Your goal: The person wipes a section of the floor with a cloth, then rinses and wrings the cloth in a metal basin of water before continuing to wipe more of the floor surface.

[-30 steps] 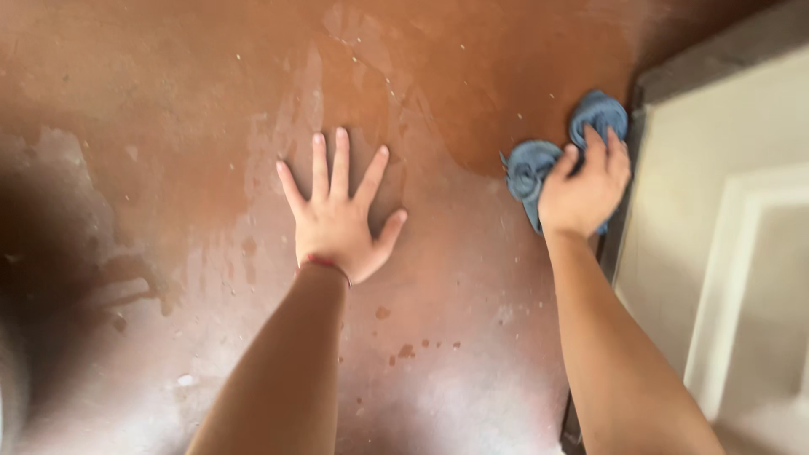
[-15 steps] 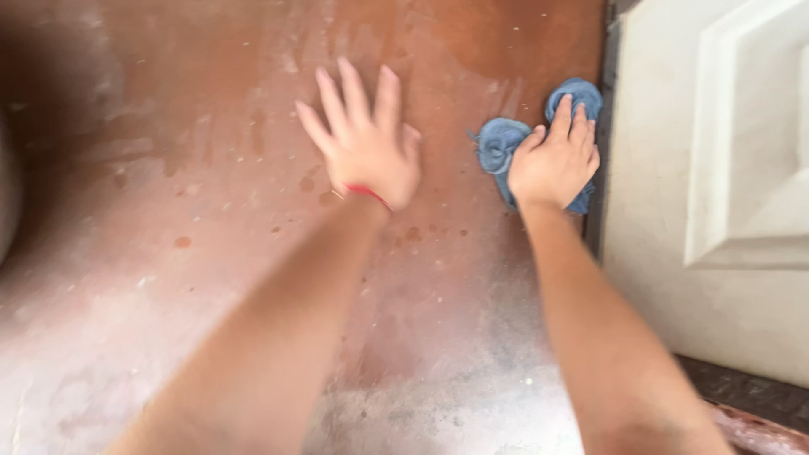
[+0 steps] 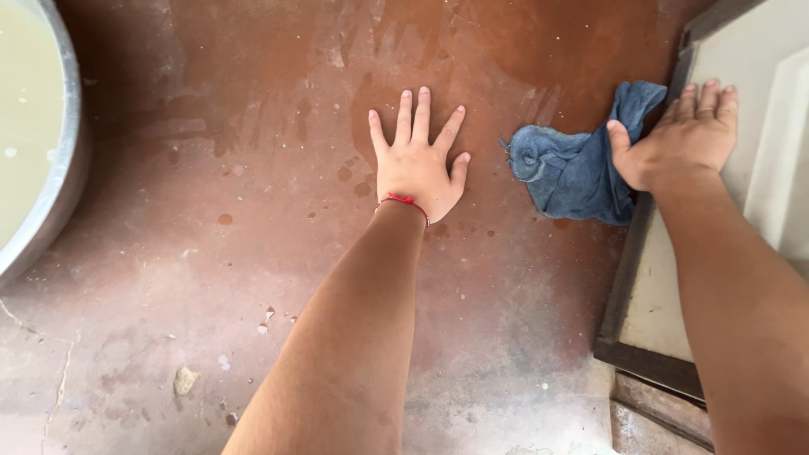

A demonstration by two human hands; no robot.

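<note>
My left hand (image 3: 417, 160) lies flat on the wet reddish-brown floor (image 3: 253, 211), fingers spread, a red thread around the wrist. A crumpled blue cloth (image 3: 573, 164) lies on the floor just right of it. My right hand (image 3: 687, 135) rests open at the cloth's right edge, the thumb touching the cloth and the fingers flat over the dark frame of a pale door panel (image 3: 742, 76).
A large metal basin (image 3: 46, 211) with cloudy water stands at the left edge. The pale door panel with its dark frame (image 3: 628, 286) runs along the right side. Small debris and a crack mark the floor at lower left.
My right hand has come off the top of the cloth and moved right onto the door frame. My left hand has settled flat again. The view has shifted and the basin now shows.
</note>
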